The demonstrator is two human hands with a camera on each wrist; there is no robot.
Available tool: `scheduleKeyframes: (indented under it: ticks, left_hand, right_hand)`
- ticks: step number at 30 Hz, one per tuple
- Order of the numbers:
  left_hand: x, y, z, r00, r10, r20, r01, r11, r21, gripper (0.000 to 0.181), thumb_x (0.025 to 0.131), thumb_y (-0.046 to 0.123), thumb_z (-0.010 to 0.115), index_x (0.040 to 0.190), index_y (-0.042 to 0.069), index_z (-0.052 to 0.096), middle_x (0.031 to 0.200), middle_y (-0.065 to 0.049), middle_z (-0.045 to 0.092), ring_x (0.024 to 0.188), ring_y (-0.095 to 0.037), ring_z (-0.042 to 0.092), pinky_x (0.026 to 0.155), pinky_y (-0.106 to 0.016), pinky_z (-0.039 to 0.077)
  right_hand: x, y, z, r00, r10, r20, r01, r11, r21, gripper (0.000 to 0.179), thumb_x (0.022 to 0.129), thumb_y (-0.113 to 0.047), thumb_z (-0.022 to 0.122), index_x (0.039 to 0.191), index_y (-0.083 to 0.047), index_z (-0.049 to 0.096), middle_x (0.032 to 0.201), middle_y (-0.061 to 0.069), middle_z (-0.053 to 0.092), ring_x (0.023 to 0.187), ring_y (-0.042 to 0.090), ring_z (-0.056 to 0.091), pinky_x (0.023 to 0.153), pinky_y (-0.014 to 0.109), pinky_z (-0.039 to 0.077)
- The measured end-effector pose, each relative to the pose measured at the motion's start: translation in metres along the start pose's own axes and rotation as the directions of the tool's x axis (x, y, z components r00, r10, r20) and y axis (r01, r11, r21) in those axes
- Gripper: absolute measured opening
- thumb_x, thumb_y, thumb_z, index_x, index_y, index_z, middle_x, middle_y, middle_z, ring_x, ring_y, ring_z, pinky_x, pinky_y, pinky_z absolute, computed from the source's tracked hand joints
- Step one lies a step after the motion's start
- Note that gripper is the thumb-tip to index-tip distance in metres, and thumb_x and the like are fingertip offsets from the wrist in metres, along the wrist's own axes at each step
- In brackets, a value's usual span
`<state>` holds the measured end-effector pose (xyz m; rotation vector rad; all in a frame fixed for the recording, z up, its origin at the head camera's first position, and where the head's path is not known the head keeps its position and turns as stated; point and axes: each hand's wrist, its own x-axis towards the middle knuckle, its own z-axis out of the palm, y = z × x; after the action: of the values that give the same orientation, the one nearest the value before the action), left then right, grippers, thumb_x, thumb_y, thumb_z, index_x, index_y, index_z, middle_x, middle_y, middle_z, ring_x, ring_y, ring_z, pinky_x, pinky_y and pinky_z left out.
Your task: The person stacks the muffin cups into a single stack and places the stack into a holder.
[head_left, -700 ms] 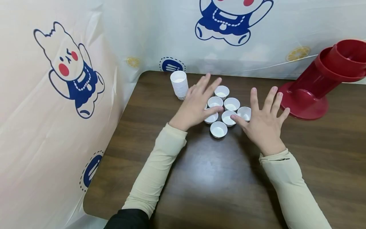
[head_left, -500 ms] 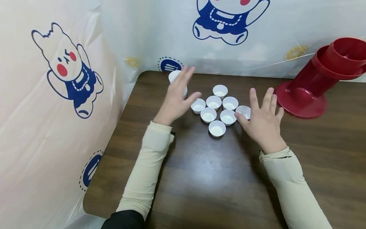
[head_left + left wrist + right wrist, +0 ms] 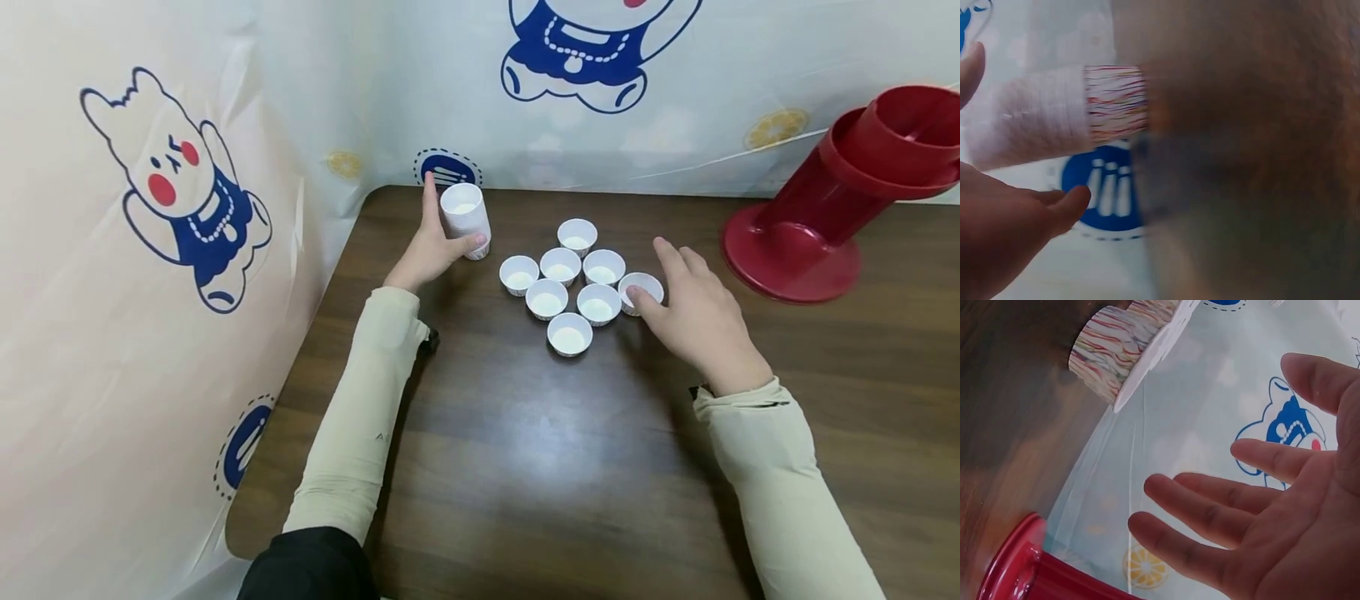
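Our left hand (image 3: pixel 429 254) is straddling the cup stack (image 3: pixel 467 218) at upper centre, fingers spread (our right hand (image 3: pixel 701 321), also spread, is hovering beside the loose cups (image 3: pixel 592 302)), so we should be squeezing evenly, lest sides buckle.

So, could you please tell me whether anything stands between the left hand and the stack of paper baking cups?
Nothing visible does: the left hand is spread close about the stack of paper baking cups, though whether it touches is unclear. The nearest loose cup stands to the stack's right, outside that gap.
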<state>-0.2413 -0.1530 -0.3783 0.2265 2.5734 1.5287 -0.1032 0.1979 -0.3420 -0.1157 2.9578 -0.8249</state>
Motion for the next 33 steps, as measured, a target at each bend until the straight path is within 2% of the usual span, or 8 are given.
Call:
scheduleKeyframes:
  ticks: [4,7,11,16,21,26,29,33]
  left_hand:
    - [0.013,-0.014,0.004,0.999,0.003,0.046,0.006,0.981,-0.193,0.115,0.089,0.013,0.079,0.161,0.023,-0.009,0.164,-0.01,0.02,0.149,-0.019,0.023,0.119,-0.035,0.017]
    - [0.018,-0.021,0.004,0.998,-0.005,0.058,0.02,0.967,-0.256,0.096,0.088,0.002,0.076,0.16,0.012,0.012,0.155,-0.014,0.036,0.141,-0.024,0.035,0.115,-0.035,0.026]
    - [0.02,-0.023,0.004,0.998,-0.028,0.06,0.041,0.975,-0.22,0.083,0.088,0.003,0.077,0.154,0.009,0.028,0.145,-0.013,0.045,0.132,-0.025,0.043,0.111,-0.038,0.032]
    - [0.02,-0.021,0.005,0.996,-0.03,0.08,0.04,0.992,-0.122,0.078,0.087,0.011,0.08,0.151,0.009,0.036,0.142,-0.012,0.049,0.129,-0.025,0.046,0.11,-0.04,0.034]
    - [0.006,-0.021,0.0,0.995,-0.042,0.095,0.045,0.999,-0.031,0.076,0.086,0.014,0.082,0.149,0.006,0.038,0.139,-0.012,0.052,0.126,-0.026,0.048,0.11,-0.043,0.035]
    - [-0.016,-0.02,-0.009,0.987,-0.036,0.157,0.034,0.999,0.011,0.077,0.087,0.016,0.081,0.149,0.006,0.037,0.139,-0.012,0.052,0.124,-0.027,0.049,0.109,-0.046,0.036]
    - [-0.029,-0.019,-0.013,0.975,-0.011,0.223,0.01,1.0,0.006,0.077,0.087,0.013,0.081,0.149,0.004,0.036,0.136,-0.015,0.053,0.122,-0.029,0.05,0.108,-0.046,0.037]
    - [-0.046,-0.017,-0.02,0.95,0.005,0.313,-0.008,1.0,0.009,0.079,0.086,0.008,0.082,0.148,0.001,0.034,0.134,-0.016,0.053,0.121,-0.029,0.05,0.107,-0.046,0.036]
  right_hand:
    - [-0.002,0.007,-0.005,1.0,0.008,0.006,-0.008,1.0,0.022,0.076,0.101,-0.041,0.054,0.16,-0.006,0.023,0.157,0.028,0.029,0.14,0.05,0.029,0.105,0.07,0.025]
    - [-0.001,0.01,-0.006,1.0,0.01,0.013,-0.01,0.999,0.04,0.075,0.102,-0.043,0.053,0.159,-0.006,0.024,0.157,0.026,0.031,0.14,0.049,0.03,0.106,0.07,0.023]
    - [0.001,0.013,-0.007,1.0,0.009,0.019,-0.01,0.999,0.05,0.075,0.102,-0.044,0.052,0.159,-0.006,0.025,0.156,0.027,0.032,0.139,0.051,0.031,0.107,0.069,0.022]
    - [0.003,0.016,-0.007,1.0,0.011,0.029,-0.013,0.999,0.047,0.074,0.102,-0.044,0.053,0.159,-0.005,0.026,0.155,0.028,0.033,0.139,0.051,0.031,0.107,0.069,0.022]
    - [0.006,0.02,-0.01,0.998,-0.007,0.058,0.004,0.999,0.054,0.074,0.102,-0.044,0.054,0.159,-0.005,0.027,0.156,0.028,0.032,0.14,0.05,0.029,0.108,0.069,0.02]
    - [0.01,0.026,-0.01,0.995,-0.039,0.096,0.033,0.998,0.062,0.073,0.101,-0.04,0.057,0.158,-0.005,0.028,0.156,0.028,0.033,0.142,0.049,0.028,0.11,0.068,0.02]
    - [0.013,0.032,-0.007,0.993,-0.049,0.109,0.042,0.997,0.069,0.074,0.1,-0.041,0.06,0.157,-0.005,0.03,0.155,0.027,0.034,0.142,0.048,0.029,0.111,0.066,0.021]
    - [0.019,0.039,0.001,0.988,-0.044,0.145,0.03,0.994,0.101,0.08,0.097,-0.049,0.064,0.157,-0.006,0.031,0.154,0.025,0.036,0.138,0.047,0.035,0.109,0.064,0.027]
